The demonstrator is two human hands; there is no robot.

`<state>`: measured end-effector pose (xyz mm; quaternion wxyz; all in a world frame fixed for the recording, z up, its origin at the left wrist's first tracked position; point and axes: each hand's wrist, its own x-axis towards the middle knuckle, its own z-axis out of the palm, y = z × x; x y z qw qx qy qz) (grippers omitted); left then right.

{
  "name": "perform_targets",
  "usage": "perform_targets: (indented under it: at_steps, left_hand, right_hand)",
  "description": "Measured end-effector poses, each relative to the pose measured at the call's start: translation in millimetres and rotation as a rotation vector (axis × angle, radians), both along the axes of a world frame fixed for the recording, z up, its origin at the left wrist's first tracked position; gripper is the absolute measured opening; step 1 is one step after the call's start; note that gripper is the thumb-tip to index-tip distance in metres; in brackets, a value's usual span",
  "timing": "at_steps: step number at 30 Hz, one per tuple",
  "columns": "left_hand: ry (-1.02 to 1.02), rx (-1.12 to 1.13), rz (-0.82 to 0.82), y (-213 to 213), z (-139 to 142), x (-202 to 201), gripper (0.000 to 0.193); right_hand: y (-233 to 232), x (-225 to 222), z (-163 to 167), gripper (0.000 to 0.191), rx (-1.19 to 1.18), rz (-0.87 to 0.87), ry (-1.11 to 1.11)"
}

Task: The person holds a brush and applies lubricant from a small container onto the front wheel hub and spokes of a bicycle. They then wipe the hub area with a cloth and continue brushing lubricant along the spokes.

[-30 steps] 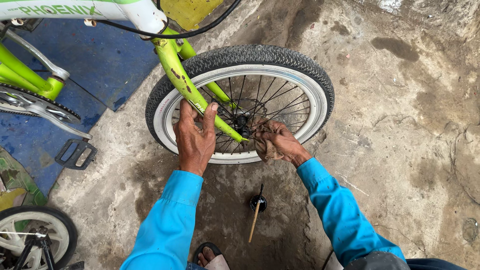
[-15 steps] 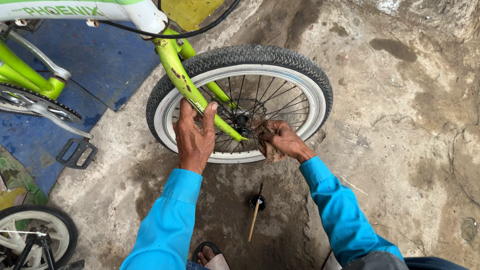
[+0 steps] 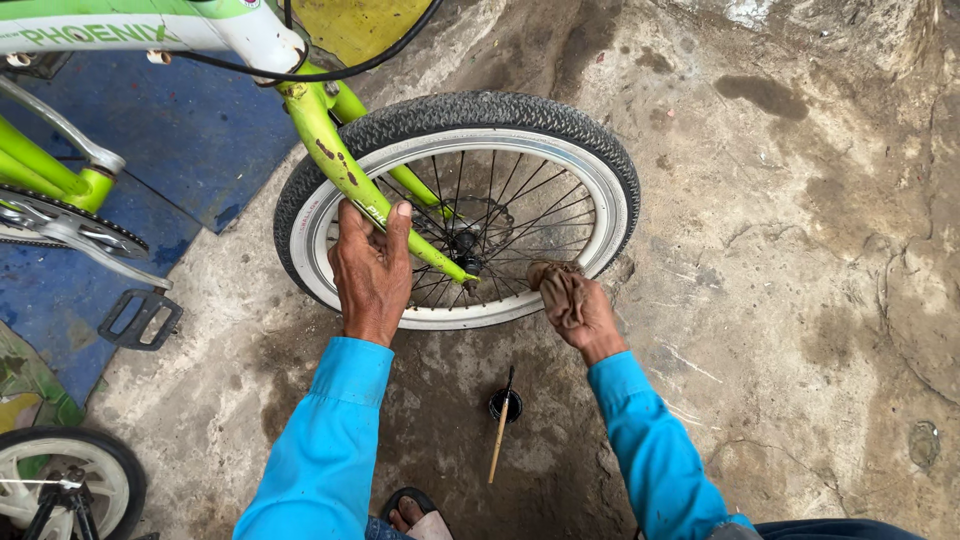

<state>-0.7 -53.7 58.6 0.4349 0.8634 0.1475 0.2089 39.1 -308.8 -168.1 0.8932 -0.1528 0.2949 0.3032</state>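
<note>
Left hand: our left hand [image 3: 370, 268] is wrapped around the green fork leg [image 3: 345, 178] of the bicycle, thumb on one side and fingers on the other, gripping it firmly.
Right hand: our right hand [image 3: 578, 308] is clenched on a brown rag [image 3: 557, 283], bunched against the lower spokes just right of the hub [image 3: 464, 243].
Wheel: the wheel [image 3: 457, 208], with black tyre, white sidewall and thin spokes, stands upright on the ground directly ahead of both hands; the left hand lies across its left part, the right hand touches its lower right part.
Fork end: the green leg runs from the left hand down to the hub, between our 2 hands.
Pot and brush: 1 small black pot [image 3: 505, 405] with a wooden-handled brush [image 3: 498, 440] leaning in it sits on the concrete floor [image 3: 780, 260], behind the right hand, between our 2 blue sleeves [image 3: 325, 450].
Pedal: a black pedal [image 3: 140, 320] and the crank with chainring [image 3: 70, 228] lie well left of the left hand, over a blue mat [image 3: 180, 130].
Second wheel: 1 smaller white-walled wheel [image 3: 60, 490] shows far left, behind the left hand.
Foot: a sandalled foot [image 3: 415, 515] shows near the left sleeve.
</note>
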Motion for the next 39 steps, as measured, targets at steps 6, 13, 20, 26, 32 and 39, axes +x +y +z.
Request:
perform_targets:
  at_steps: [6,13,20,26,32,39]
  left_hand:
    - [0.017,0.045,-0.021,-1,9,-1,0.039]
    - [-0.012,0.044,-0.006,2,19,-8,0.036]
    - [-0.057,0.087,-0.028,10,18,2,0.035]
    - [-0.02,0.097,-0.056,14,11,8,0.036]
    - [-0.019,0.059,-0.066,9,11,4,0.033]
    - [-0.032,0.067,-0.088,12,11,-3,0.038]
  right_hand:
    - [3,5,14,0.025,0.053,-0.136,-0.049]
    - [6,7,54,0.027,-0.126,-0.227,0.017]
    - [-3,26,99,0.027,-0.56,-0.106,-0.487]
    - [-10,26,63,0.034,-0.723,-0.006,-0.738]
    - [23,-9,25,0.045,-1.039,0.144,-0.928]
    - [41,11,47,0.022,-0.989,0.556,-1.153]
